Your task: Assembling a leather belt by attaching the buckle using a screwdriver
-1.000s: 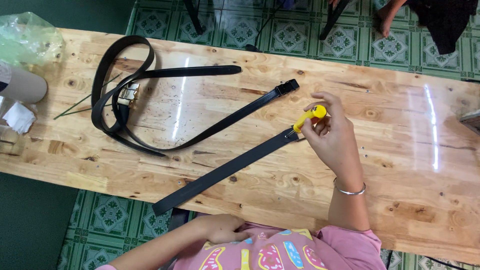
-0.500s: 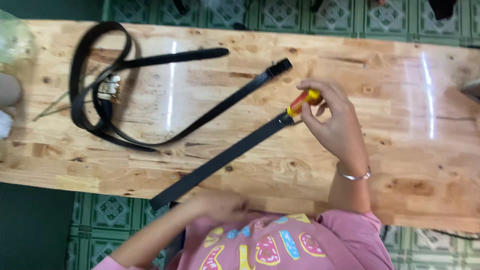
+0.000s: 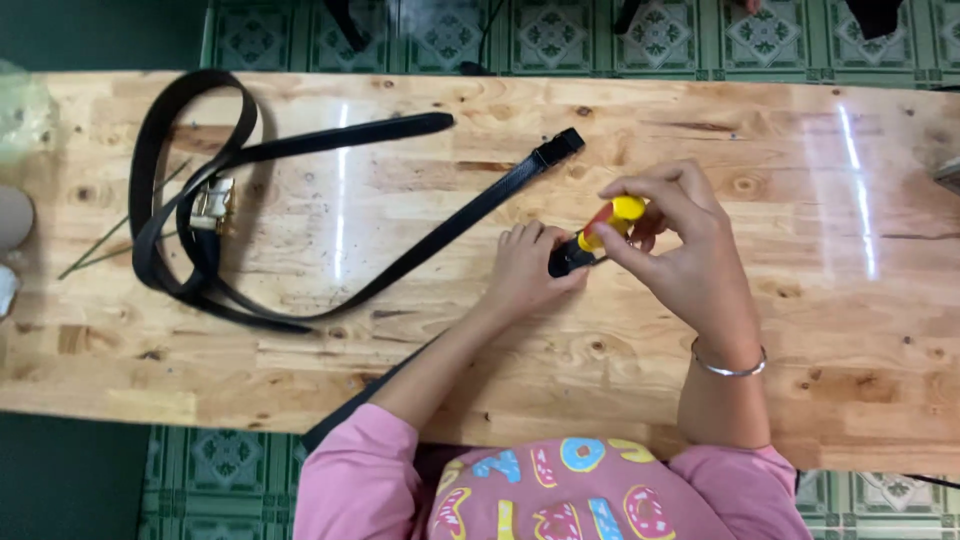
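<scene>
- Head view looks straight down on a long wooden table (image 3: 800, 140) over green patterned floor tiles (image 3: 560, 35).
- The right hand (image 3: 680, 260) pinches a screwdriver with a yellow and red handle (image 3: 612, 220) between thumb and fingertips, tip angled down to the left.
- The left hand (image 3: 525, 275) lies flat, fingers pressing the end of a black belt strap (image 3: 572, 256) against the wood; the strap runs back under the forearm to the near edge.
- A second black belt (image 3: 300, 150) lies looped at the left, its metal buckle (image 3: 212, 203) inside the loop, one end reaching the middle of the table.
- A clear plastic bag (image 3: 20, 110) sits at the far left edge; its contents cannot be told.
</scene>
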